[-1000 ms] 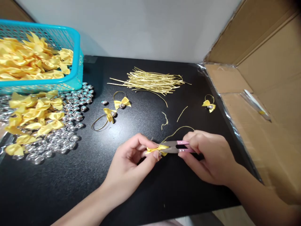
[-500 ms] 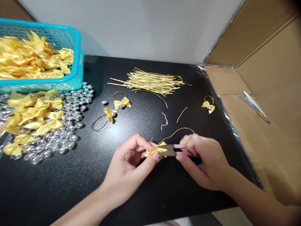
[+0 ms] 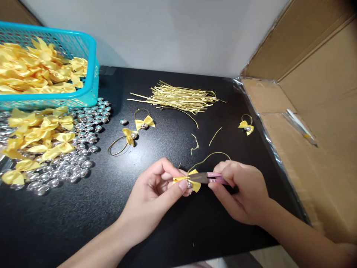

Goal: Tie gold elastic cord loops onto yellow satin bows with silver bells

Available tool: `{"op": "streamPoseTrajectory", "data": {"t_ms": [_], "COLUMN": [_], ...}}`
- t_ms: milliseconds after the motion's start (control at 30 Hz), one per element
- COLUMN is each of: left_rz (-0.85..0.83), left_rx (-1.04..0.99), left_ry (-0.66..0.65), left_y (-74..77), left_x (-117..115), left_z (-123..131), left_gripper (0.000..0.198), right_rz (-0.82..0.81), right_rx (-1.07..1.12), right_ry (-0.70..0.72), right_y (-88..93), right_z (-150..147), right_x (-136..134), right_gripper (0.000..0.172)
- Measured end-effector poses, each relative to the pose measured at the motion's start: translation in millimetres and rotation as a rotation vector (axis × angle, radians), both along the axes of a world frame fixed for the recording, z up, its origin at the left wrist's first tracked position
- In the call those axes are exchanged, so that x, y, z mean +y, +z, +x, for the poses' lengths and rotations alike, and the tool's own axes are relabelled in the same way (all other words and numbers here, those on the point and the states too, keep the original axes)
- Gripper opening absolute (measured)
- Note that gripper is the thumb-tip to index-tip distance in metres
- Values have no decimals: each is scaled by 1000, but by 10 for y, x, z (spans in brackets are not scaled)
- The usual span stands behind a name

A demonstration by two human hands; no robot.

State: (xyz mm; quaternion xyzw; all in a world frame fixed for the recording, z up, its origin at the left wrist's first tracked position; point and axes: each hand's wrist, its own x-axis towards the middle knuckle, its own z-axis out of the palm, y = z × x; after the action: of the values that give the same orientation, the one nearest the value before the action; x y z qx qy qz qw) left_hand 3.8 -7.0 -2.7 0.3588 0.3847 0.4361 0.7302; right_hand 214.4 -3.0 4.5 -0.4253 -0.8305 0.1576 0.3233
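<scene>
Between the thumb and fingers of my left hand [image 3: 158, 190] is a yellow ribbon bow [image 3: 196, 186], with a silver bead [image 3: 190, 184] at its middle. A thin gold cord [image 3: 209, 155] runs from the bow in an arc toward my right hand [image 3: 241, 191]. That hand is closed round the pink handles of small scissors [image 3: 214, 177]. Their dark blades lie together, with the tips touching the centre of the bow. Whether cord lies between the blades I cannot tell.
At the left, a turquoise basket [image 3: 93, 67] holds yellow bows; more bows [image 3: 50, 134] lie among silver beads [image 3: 67, 169]. A gold cord bundle [image 3: 181, 96] lies at the back. Finished-looking bow loops [image 3: 145, 122] and cord scraps [image 3: 194, 144] lie between. A pen-like white tool [image 3: 301, 128] rests on cardboard at right.
The scissor blades, slightly apart before, have come together at the bow's centre. The bow has turned a little, showing more of its right loop and the silver bead.
</scene>
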Motion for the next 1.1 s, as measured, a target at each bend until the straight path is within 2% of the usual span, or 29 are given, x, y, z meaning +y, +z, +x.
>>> {"op": "streamPoseTrajectory", "data": {"t_ms": [433, 667, 1100], "left_rz": [-17, -27, -33], "left_rx": [-13, 17, 20], "left_ry": [-4, 2, -9], "left_y": [8, 26, 14], "left_x": [6, 7, 5], "left_z": [2, 9, -6], "left_gripper": [17, 17, 18], "right_rz": [93, 100, 35], "right_rx": [-42, -70, 37], "right_ry": [-15, -4, -13], "right_y": [10, 12, -18], "right_z": [-8, -21, -37], "right_x": [-3, 7, -1], "right_gripper": [25, 25, 26]}}
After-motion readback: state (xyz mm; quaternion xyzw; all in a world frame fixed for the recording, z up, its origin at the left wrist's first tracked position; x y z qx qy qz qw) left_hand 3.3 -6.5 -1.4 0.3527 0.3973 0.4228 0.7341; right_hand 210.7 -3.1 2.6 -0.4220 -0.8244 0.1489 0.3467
